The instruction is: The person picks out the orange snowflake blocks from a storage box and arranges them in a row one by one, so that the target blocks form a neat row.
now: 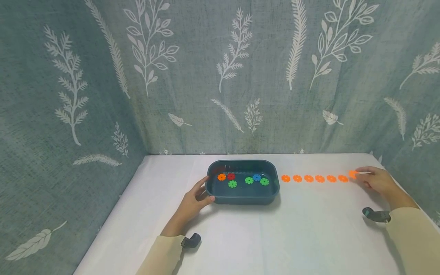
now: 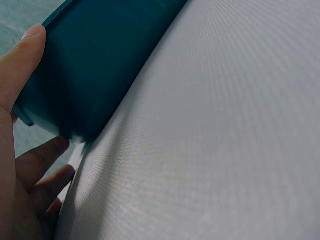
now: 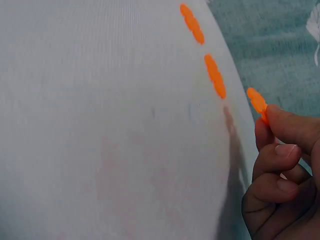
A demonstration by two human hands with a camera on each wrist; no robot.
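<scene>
My right hand (image 1: 376, 180) pinches an orange notched plastic disc (image 3: 257, 101) between thumb and fingertips. It holds the disc just above the white table, at the right end of a row of similar orange discs (image 1: 320, 178). On the left, my left hand (image 1: 194, 200) grips the near left corner of a dark teal rectangular tub (image 1: 245, 200), thumb at the front rim and fingers around the left end. Inside the tub lie several discs: an orange one (image 1: 221, 177), a red one (image 1: 231, 177), a blue one (image 1: 256, 177) and green ones (image 1: 232, 184).
A white cloth covers the table (image 1: 254, 236). Grey-green curtains (image 1: 192, 76) with white leaf prints stand behind it and at both sides. Each wrist wears a small black camera, one on the left (image 1: 191, 240) and one on the right (image 1: 375, 214).
</scene>
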